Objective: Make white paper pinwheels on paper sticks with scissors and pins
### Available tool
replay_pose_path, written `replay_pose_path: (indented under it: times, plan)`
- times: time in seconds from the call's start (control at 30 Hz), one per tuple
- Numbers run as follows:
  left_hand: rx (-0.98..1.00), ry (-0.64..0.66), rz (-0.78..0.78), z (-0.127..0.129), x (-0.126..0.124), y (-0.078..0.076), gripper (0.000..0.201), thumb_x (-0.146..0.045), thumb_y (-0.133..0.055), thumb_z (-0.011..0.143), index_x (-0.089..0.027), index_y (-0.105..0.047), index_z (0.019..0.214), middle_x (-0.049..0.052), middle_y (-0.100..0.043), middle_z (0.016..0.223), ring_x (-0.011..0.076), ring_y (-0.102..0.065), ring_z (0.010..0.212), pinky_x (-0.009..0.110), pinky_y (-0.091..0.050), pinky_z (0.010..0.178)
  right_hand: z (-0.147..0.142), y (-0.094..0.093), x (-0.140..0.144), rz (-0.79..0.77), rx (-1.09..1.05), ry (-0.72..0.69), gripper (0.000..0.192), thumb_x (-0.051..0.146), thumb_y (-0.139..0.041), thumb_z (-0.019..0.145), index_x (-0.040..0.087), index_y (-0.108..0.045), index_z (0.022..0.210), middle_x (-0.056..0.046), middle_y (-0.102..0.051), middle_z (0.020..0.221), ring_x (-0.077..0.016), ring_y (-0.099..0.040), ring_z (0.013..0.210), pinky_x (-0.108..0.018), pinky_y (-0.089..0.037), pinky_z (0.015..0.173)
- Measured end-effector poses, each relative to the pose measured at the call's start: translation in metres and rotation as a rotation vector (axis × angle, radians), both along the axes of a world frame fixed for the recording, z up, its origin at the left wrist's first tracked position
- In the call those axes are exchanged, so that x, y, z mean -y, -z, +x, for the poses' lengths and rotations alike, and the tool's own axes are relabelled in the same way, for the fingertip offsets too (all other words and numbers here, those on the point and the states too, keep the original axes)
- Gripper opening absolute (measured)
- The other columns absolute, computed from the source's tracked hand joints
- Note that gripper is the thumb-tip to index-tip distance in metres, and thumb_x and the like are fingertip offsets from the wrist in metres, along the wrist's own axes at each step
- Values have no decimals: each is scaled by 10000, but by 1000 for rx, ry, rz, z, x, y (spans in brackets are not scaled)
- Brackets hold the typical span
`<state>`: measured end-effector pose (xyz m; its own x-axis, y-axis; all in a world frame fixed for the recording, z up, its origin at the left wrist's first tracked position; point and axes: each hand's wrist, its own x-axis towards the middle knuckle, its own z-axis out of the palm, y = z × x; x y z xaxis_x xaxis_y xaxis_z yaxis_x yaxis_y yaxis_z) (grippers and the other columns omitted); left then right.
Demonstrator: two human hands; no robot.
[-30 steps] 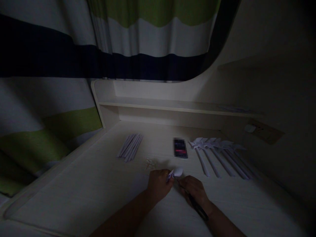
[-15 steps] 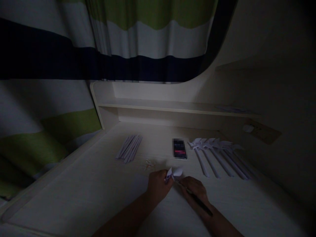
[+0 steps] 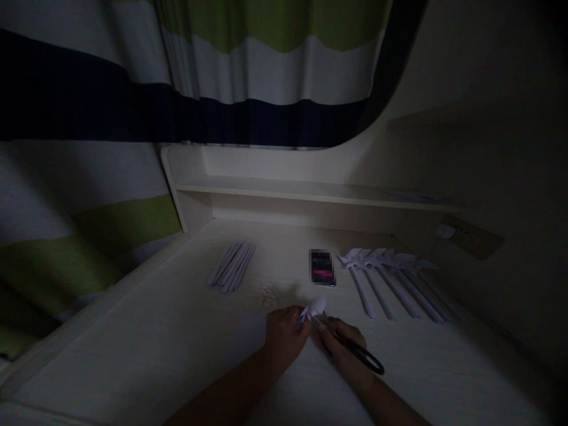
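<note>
Head view, dim. Left hand (image 3: pixel 284 334) pinches small white folded paper piece (image 3: pixel 314 307); right hand (image 3: pixel 341 346) grips black-handled scissors (image 3: pixel 359 354), blades hidden at paper. Desk (image 3: pixel 177 331): paper strips (image 3: pixel 233 272) at 10 o'clock, white paper pinwheels (image 3: pixel 390 278) at 2 o'clock.

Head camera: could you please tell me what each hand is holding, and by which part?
The left hand pinches the small white folded paper piece at its lower left edge. The right hand holds dark-handled scissors along the shank; its exact grip is unclear.
</note>
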<state>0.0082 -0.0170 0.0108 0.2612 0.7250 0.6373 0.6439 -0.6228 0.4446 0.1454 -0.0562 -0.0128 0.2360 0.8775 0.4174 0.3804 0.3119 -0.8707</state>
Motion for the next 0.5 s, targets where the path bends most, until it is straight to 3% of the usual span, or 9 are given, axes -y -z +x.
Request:
replay_pose_path:
  times: [0.13, 0.2, 0.33, 0.43, 0.5]
  plan:
    - [-66, 19, -23, 0, 0, 1, 104, -186, -508, 665, -151, -605, 650, 24, -642, 578, 137, -586, 510, 216, -428, 503, 23, 6, -11, 516, 486, -269, 104, 192, -497, 772, 169, -594, 801, -40, -626, 650, -146, -566, 593, -260, -461, 546]
    - [-106, 26, -12, 0, 0, 2, 93, -184, -515, 655, -154, -600, 628, 21, -636, 560, 138, -582, 497, 215, -422, 491, 33, 4, -13, 600, 657, -345, 140, 161, -488, 782, 163, -578, 890, -54, -632, 686, -155, -567, 626, -289, -466, 574]
    - [-172, 32, 17, 1, -1, 3, 80, -177, -525, 644, -157, -589, 600, 17, -628, 540, 145, -578, 475, 223, -414, 470, 38, -1, -12, 627, 807, -375, 159, 162, -496, 786, 143, -574, 923, -76, -640, 725, -167, -575, 657, -319, -472, 620]
    - [-139, 21, 45, 1, -1, 3, 71, -171, -525, 645, -156, -592, 624, 14, -628, 541, 147, -581, 477, 226, -421, 472, 29, 1, -8, 589, 621, -283, 141, 157, -499, 773, 164, -586, 883, -48, -648, 702, -151, -590, 635, -279, -481, 608]
    - [-94, 8, 61, 1, -1, 3, 71, -165, -522, 647, -152, -591, 635, 13, -629, 547, 145, -582, 483, 227, -428, 480, 19, 2, -4, 435, 449, -157, 74, 187, -533, 751, 188, -601, 779, -11, -642, 654, -126, -583, 567, -224, -473, 541]
